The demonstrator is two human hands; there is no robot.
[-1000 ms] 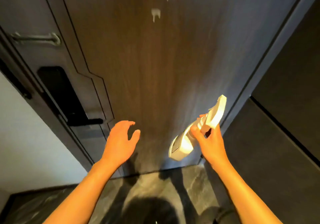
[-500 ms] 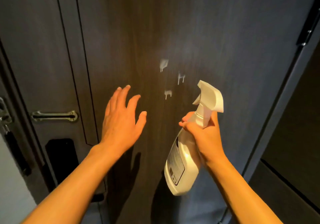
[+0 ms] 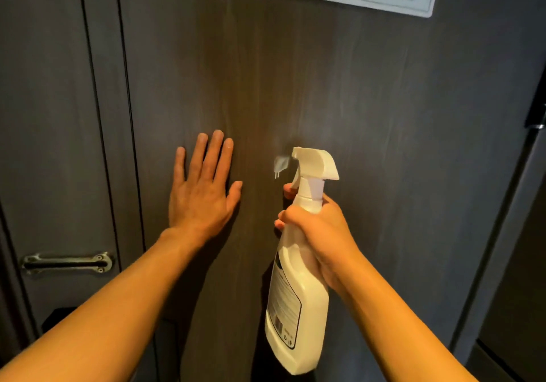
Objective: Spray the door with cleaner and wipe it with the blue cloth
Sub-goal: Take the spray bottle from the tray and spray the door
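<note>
Against the dark door (image 3: pixel 369 115), the left hand (image 3: pixel 201 192) now lies flat, fingers spread, holding nothing. The right hand (image 3: pixel 322 234) has raised the spray bottle (image 3: pixel 295 307) upright by its neck, nozzle aimed at the door, white foam (image 3: pixel 280 164) just ahead.

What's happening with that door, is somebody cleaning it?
Yes. A person is spraying a dark wooden door. The right hand grips a white spray bottle with its nozzle close to the door, and a small wet splash sits just in front of it. The left hand is spread flat against the door, empty. No cloth is in sight, so wiping has not begun.
</note>
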